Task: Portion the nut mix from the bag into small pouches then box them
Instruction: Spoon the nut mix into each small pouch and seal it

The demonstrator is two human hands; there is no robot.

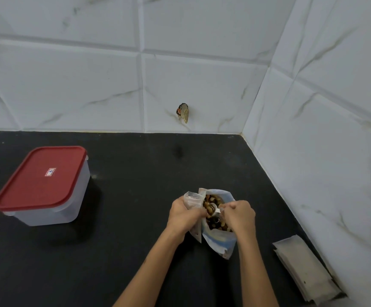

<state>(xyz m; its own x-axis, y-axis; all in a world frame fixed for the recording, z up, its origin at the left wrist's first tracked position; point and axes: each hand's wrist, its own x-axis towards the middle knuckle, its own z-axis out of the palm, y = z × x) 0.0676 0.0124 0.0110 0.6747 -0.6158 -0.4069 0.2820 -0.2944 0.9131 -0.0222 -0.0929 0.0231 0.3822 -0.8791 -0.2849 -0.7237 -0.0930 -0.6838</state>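
My right hand (239,214) has its fingers curled tight around a small white scoop (214,208), whose bowl sits down among the nut mix (213,214). My left hand (184,214) grips a small pouch (191,199) by its side, fingers wrapped round it, the pouch mouth held up against the left lip of the bag (219,240). I cannot tell for sure whether the pouch touches the bag's rim or only stands just beside it; the knuckles hide that spot.

The bag stands open on the black counter (135,240), between my two wrists, its mouth gaping upward. To the right, near the counter's right edge where it meets the tiled wall (324,107), lies a stack of flat pouches (304,269), well apart from the bag. Far to the left stands the box (47,209), its red lid (40,178) on. Between box and bag the counter is bare dark surface, running back to the rear wall, where a small scrap (182,113) clings to a tile.
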